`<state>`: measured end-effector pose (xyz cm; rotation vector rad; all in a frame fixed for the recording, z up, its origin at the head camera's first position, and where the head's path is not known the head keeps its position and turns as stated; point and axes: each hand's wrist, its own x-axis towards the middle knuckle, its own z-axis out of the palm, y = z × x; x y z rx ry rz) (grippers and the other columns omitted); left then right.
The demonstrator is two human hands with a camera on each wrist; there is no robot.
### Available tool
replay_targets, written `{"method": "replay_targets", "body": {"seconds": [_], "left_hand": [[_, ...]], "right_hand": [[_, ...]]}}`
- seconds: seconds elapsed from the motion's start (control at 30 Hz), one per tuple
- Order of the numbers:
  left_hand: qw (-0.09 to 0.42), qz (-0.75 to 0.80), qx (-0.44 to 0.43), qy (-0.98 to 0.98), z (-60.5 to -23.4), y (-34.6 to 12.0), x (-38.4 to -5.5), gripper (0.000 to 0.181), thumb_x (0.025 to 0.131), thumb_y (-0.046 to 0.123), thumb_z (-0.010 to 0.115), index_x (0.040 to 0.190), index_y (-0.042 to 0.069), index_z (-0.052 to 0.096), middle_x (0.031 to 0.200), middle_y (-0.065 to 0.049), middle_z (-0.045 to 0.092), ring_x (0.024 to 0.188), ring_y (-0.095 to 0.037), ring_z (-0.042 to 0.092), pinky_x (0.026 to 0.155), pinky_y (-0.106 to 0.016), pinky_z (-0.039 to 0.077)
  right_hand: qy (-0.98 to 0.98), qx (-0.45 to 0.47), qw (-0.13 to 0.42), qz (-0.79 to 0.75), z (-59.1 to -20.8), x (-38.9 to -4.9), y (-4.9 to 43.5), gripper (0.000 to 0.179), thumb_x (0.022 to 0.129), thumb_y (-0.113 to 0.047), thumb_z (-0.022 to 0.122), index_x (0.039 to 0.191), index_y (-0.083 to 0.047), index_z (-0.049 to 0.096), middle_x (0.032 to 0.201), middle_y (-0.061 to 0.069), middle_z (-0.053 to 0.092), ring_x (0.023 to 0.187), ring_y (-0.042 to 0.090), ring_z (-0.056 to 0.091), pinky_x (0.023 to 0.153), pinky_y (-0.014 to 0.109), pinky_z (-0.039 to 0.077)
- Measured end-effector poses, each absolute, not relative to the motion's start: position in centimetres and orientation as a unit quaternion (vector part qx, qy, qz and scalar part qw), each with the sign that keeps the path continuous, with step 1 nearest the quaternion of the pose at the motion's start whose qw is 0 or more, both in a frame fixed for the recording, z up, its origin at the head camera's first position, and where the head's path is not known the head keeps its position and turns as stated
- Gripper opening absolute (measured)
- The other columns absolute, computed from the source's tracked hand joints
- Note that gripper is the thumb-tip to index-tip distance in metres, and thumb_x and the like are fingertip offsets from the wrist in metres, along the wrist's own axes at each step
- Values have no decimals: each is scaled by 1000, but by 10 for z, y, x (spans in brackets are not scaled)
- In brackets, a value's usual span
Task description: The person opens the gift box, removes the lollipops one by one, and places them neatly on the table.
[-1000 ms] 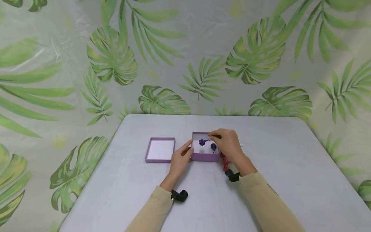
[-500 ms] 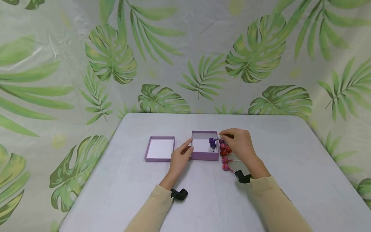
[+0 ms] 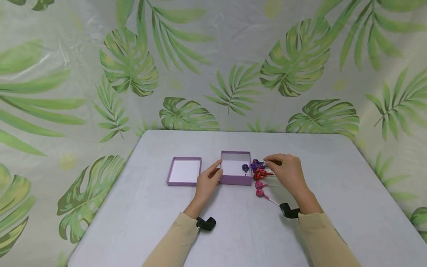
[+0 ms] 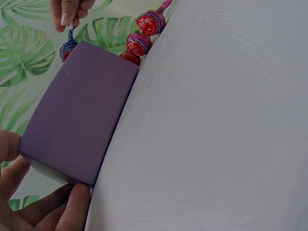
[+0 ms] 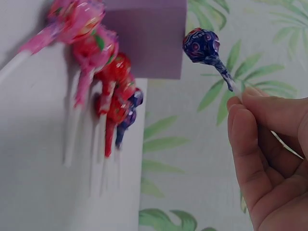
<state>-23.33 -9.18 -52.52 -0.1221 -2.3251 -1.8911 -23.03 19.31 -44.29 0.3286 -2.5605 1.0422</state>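
Observation:
My right hand (image 3: 286, 172) pinches the white stick of a purple-wrapped lollipop (image 5: 202, 46) between thumb and fingertips, its candy end beside the right wall of a purple box (image 3: 235, 180). Raised above the table, this lollipop hangs apart from the others in the right wrist view. My left hand (image 3: 207, 181) rests at the box's left side, with outstretched fingers and thumb touching it. Inside the open box, near its right wall, lies one purple lollipop (image 3: 245, 167). Red lollipops (image 5: 113, 67) and pink ones (image 5: 86, 48) lie in a column right of the box, with further purple ones behind.
To the left of my left hand lies a shallow purple lid (image 3: 184, 184), its white inside facing up. Everything stands on a white-covered table (image 3: 230, 230). A leaf-patterned sheet (image 3: 233, 66) hangs behind the far edge.
My right hand has carried the purple lollipop rightward from over the box to beyond its right wall. More of the lollipop column shows. The left hand has stayed at the box.

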Motion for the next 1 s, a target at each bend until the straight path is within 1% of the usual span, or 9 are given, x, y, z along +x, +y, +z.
{"method": "replay_targets", "body": {"seconds": [0.17,0.27,0.5,0.73,1.0], "left_hand": [[73,-628,-41,-774,-525,-91,-234,38,99,26,65,137,34,64,112,0,71,81,-12,63,69,-27,57],[75,-630,-44,-772,-524,-91,-234,38,99,28,66,137,34,64,113,-1,71,82,-12,63,69,-27,58],[77,-626,-46,-774,-524,-91,-234,37,99,31,66,136,35,64,113,-1,71,83,-13,64,70,-27,58],[76,-625,-49,-775,-525,-92,-234,38,99,34,65,137,35,64,114,0,70,84,-12,64,71,-28,58],[71,-628,-49,-773,-528,-92,-233,38,99,34,66,137,35,64,116,-2,70,90,-13,66,73,-30,59]], "right_hand": [[-908,109,175,365,-449,-227,203,10,93,-15,74,101,-13,81,95,5,76,82,20,70,65,33,56],[-910,105,175,362,-451,-226,209,11,94,-16,74,101,-12,81,96,6,76,83,21,70,65,32,56],[-913,92,167,360,-455,-219,221,11,94,-18,73,102,-13,80,95,5,76,78,18,69,60,29,55],[-917,67,134,369,-462,-216,228,13,96,-17,72,105,-12,80,100,10,75,81,21,69,61,30,55],[-917,59,110,379,-473,-213,233,15,96,-17,71,107,-11,79,99,8,75,79,19,69,63,32,56]]}}
